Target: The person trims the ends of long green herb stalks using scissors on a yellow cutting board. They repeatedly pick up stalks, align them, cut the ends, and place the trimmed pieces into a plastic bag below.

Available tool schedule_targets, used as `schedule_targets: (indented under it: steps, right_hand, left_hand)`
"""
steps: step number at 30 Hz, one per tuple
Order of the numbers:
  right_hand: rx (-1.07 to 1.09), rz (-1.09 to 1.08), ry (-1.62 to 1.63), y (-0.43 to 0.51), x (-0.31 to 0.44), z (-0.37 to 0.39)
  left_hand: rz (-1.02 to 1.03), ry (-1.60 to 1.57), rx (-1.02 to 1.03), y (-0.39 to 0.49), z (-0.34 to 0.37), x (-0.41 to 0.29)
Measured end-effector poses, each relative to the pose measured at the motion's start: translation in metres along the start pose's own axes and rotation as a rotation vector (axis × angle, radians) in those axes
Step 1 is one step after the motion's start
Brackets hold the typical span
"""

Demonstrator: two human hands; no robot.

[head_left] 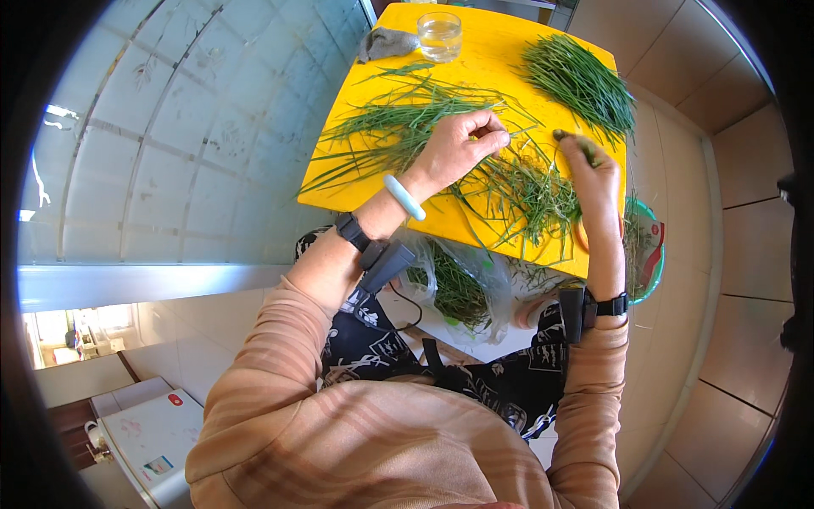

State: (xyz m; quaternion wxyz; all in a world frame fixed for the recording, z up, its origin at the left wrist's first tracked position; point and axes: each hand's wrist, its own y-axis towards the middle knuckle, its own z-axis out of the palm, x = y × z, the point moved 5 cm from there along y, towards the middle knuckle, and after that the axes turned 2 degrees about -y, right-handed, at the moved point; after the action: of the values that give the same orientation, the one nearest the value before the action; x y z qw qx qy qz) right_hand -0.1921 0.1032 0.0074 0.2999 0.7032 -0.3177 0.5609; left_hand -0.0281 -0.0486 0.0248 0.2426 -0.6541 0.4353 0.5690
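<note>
My left hand [467,143], with a pale bangle at the wrist, is over loose green stalks [407,114] on a yellow table [439,223]. Its thumb and fingertips are pinched together at the end of a thin green blade. My right hand [588,156] is to the right, its thumb and finger stained dark green; whether it holds anything I cannot tell. Below and between the hands lies a tangled heap of trimmings [537,194]. A neat bundle of green grass-like leaves [579,83] lies at the far right corner.
A glass of clear liquid [439,38] stands by a grey cloth [389,44] at the far edge. Below the near edge is a clear plastic bag of greens [455,292]. A green-rimmed basin [655,267] sits right of the table. A frosted glass panel [191,127] is at the left.
</note>
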Motion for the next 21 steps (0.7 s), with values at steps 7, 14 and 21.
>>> schedule_targets:
  steps: [7, 14, 21]
  right_hand:
    - [0.074, 0.087, 0.188, -0.019, 0.011, 0.033]
    - [-0.215, 0.094, 0.418, -0.003, 0.01, 0.005]
    - [-0.373, 0.034, 0.62, 0.005, 0.008, -0.051]
  left_hand:
    - [0.054, 0.03, 0.041, 0.0, 0.009, -0.005]
    - [-0.037, 0.04, 0.253, -0.001, 0.019, 0.007]
    - [0.109, 0.08, 0.185, 0.003, -0.004, -0.005]
